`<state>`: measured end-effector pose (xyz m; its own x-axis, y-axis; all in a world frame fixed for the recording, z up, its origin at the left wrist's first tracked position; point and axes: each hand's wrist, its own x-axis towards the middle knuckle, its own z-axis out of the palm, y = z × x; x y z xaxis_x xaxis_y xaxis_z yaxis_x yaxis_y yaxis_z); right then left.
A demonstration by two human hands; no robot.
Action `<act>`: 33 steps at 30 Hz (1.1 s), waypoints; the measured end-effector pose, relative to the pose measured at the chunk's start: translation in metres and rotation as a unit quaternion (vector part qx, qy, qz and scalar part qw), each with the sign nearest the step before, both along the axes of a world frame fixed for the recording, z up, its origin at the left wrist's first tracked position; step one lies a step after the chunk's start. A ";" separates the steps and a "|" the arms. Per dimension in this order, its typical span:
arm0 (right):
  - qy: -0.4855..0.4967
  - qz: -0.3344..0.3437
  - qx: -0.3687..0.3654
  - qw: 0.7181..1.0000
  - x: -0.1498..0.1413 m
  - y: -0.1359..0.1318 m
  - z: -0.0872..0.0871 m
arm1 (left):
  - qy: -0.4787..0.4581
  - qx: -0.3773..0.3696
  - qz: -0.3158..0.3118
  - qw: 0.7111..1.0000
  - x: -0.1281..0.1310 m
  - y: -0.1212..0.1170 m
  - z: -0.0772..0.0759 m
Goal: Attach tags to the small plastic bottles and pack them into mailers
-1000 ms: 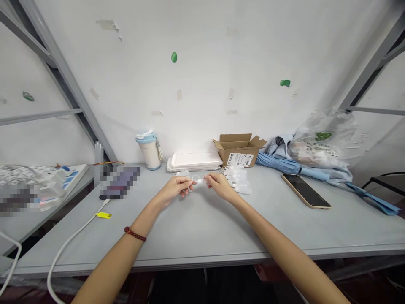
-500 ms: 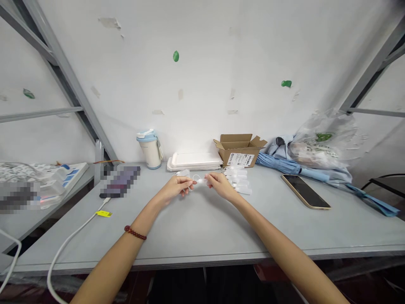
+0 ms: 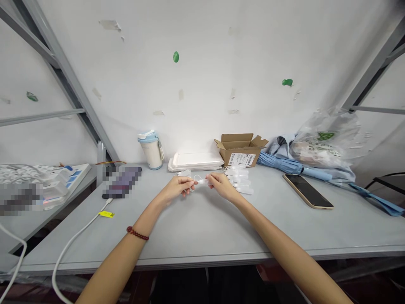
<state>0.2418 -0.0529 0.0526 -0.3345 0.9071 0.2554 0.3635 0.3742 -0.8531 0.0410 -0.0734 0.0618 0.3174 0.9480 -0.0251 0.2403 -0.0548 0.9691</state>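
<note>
Presently, the left hand (image 3: 175, 188) and the right hand (image 3: 220, 185) pinch one white piece (image 3: 203, 182) between them, seemingly a delicate two-handed step, whose next move calls for steadiness.

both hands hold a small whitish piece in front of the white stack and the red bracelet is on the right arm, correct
Wrong arm: the head view shows the red bracelet on the left forearm. The left hand and right hand do hold a small whitish piece in front of the white stack.
</note>
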 end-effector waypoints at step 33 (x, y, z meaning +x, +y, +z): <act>-0.042 -0.019 0.047 0.998 -0.006 -0.006 -0.003 | 0.035 0.039 0.004 0.999 0.005 -0.001 -0.001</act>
